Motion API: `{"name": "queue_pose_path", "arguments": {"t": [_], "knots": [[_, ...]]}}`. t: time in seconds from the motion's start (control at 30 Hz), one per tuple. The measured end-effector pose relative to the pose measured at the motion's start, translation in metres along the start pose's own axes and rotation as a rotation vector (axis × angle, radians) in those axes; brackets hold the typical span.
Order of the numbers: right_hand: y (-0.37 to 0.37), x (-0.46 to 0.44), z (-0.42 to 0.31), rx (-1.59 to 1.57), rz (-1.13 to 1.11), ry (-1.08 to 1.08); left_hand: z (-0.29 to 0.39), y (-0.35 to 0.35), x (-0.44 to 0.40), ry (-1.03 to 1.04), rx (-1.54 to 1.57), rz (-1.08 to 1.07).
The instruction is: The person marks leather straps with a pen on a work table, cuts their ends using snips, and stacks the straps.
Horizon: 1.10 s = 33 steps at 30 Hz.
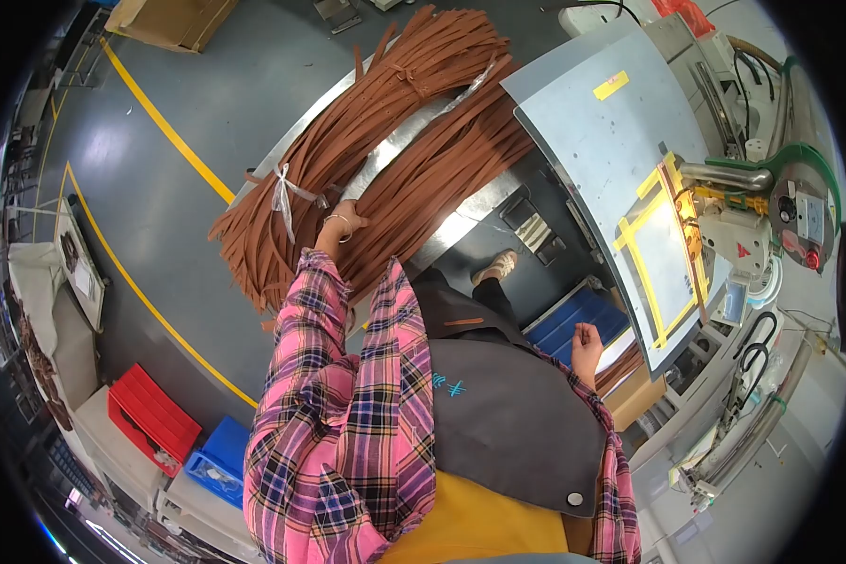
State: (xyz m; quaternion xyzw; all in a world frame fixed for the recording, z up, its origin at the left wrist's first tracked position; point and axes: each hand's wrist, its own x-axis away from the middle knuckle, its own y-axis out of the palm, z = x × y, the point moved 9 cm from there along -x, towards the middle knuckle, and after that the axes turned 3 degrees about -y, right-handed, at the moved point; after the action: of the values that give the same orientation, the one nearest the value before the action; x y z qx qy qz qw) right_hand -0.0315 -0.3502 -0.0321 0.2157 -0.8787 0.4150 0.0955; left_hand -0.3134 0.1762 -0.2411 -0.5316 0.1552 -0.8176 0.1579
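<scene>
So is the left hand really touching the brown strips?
Touching: the head view shows the left hand resting right against the brown strips.

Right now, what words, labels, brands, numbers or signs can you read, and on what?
No text is clear enough to quote.
Apron: cyan handwriting, too small and skewed to read.
Yellow tape on the upper part of the grey sheet: faint reddish mark, too blurred.
Meter at far right: markings too small.
</scene>
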Motion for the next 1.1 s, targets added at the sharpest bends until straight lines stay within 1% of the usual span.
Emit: {"name": "queue_pose_path", "arguments": {"t": [0.1, 0.17, 0.2, 0.3, 0.37, 0.4, 0.43, 0.5, 0.53, 0.6, 0.63, 0.7, 0.73, 0.8, 0.83, 0.9, 0.93, 0.97, 1.0, 1.03, 1.07, 1.1], "knots": [[0.004, 0.000, -0.001, 0.011, -0.014, -0.013, -0.004, -0.006, 0.004, -0.013, -0.048, 0.054], [0.005, -0.001, -0.002, 0.048, -0.012, -0.029, 0.010, -0.012, 0.023, 0.020, -0.083, 0.124], [0.007, -0.001, -0.002, 0.046, -0.014, -0.027, 0.008, -0.012, 0.022, 0.018, -0.086, 0.124], [0.015, -0.001, -0.014, 0.021, -0.023, -0.053, 0.002, -0.010, 0.012, 0.049, -0.024, 0.093], [0.020, -0.002, -0.020, 0.035, -0.029, -0.092, 0.002, -0.001, 0.005, 0.095, 0.003, -0.023], [0.022, -0.003, -0.021, 0.031, -0.027, -0.090, -0.006, 0.003, -0.004, 0.016, -0.042, -0.090], [0.024, -0.002, -0.028, 0.057, -0.040, -0.094, 0.001, -0.002, 0.004, 0.017, -0.048, -0.090], [0.027, 0.002, -0.038, 0.081, -0.052, -0.091, 0.018, -0.021, 0.033, -0.098, -0.062, -0.037], [0.029, 0.003, -0.041, 0.073, -0.050, -0.090, 0.018, -0.022, 0.036, -0.098, -0.067, -0.038], [0.030, 0.007, -0.041, 0.064, -0.046, -0.085, 0.027, -0.026, 0.042, -0.025, -0.035, -0.006], [0.031, 0.008, -0.041, 0.061, -0.045, -0.091, 0.025, -0.027, 0.041, -0.024, -0.038, -0.007], [0.032, 0.008, -0.039, 0.056, -0.041, -0.099, 0.028, -0.017, 0.044, 0.075, 0.188, -0.187], [0.036, 0.005, -0.033, 0.051, -0.056, -0.110, 0.020, -0.014, 0.038, 0.076, 0.187, -0.185], [0.042, 0.001, -0.035, 0.045, -0.075, -0.123, 0.012, -0.029, 0.027, 0.253, 0.280, 0.083], [0.049, -0.002, -0.047, 0.049, -0.094, -0.142, 0.018, -0.035, 0.032, 0.251, 0.280, 0.086], [0.072, -0.011, -0.055, 0.052, -0.119, -0.160, 0.023, -0.026, 0.045, 0.069, 0.228, -0.128], [0.092, -0.018, -0.056, -0.007, -0.164, -0.207, 0.009, -0.022, 0.027, 0.048, 0.138, -0.112], [0.110, -0.022, -0.077, -0.066, -0.207, -0.255, 0.010, -0.025, 0.025, 0.045, 0.139, -0.106], [0.128, -0.025, -0.090, 0.017, -0.301, -0.244, 0.011, -0.025, 0.023, 0.042, 0.106, -0.123], [0.145, -0.022, -0.122, 0.101, -0.395, -0.230, 0.011, -0.023, 0.024, 0.037, 0.073, -0.141], [0.167, -0.019, -0.141, 0.110, -0.495, -0.264, 0.009, -0.032, 0.025, 0.023, 0.054, -0.008], [0.189, -0.016, -0.157, 0.118, -0.594, -0.299, 0.011, -0.032, 0.029, 0.017, 0.056, -0.006]]}}
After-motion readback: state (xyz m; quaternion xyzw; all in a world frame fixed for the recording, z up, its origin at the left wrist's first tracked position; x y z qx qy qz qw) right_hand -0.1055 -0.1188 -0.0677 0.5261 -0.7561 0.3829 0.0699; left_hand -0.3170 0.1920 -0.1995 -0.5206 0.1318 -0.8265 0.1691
